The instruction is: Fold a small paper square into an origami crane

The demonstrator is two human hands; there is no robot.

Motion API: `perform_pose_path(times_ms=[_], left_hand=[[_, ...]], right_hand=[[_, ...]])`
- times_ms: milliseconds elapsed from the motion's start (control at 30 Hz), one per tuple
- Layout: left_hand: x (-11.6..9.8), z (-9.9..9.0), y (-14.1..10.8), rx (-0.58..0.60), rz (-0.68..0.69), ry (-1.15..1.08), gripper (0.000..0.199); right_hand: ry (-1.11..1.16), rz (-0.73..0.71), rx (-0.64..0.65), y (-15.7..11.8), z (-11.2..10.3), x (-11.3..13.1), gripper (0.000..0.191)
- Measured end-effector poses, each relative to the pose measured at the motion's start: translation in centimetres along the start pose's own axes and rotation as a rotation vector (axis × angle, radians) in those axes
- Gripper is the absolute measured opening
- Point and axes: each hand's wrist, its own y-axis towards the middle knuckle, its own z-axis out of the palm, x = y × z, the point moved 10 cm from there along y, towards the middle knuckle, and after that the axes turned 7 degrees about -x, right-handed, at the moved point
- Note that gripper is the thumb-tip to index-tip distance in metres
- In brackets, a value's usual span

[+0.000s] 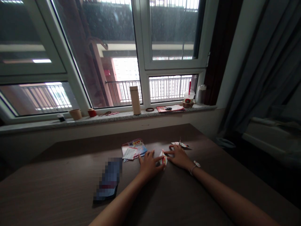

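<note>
A small piece of folded paper (163, 159), white with red and yellow print, lies between my two hands on the brown table. My left hand (150, 167) has its thumb and index finger on the paper's left side, while its other fingers are spread toward the printed sheets (140, 145). From the other side, the fingertips of my right hand (180, 157) grip the paper's right edge. Just beyond my right hand sits another folded paper piece (180, 144) with pointed ends, partly behind the fingers. A bracelet circles my right wrist.
To the left of my left forearm lies a dark, pixelated flat object (109, 180). On the windowsill behind the table (70, 169) stand a beige bottle (135, 100), a paper cup (75, 114), a drink cup with a red straw (188, 96), and scissors (167, 108) on red-edged paper.
</note>
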Motion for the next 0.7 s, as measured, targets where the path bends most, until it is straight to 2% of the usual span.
perform_pose_path(times_ms=[300,700], left_hand=[[-0.2,-0.2,-0.1,-0.001,0.011,0.015,0.044],[-0.2,-0.2,0.2,0.014,-0.005,0.038,0.044]], right_hand=[[-0.202,-0.079,0.007,-0.2,0.4,1.4,0.044],[-0.296,-0.091,-0.025,0.0,0.6,2.0,0.048]])
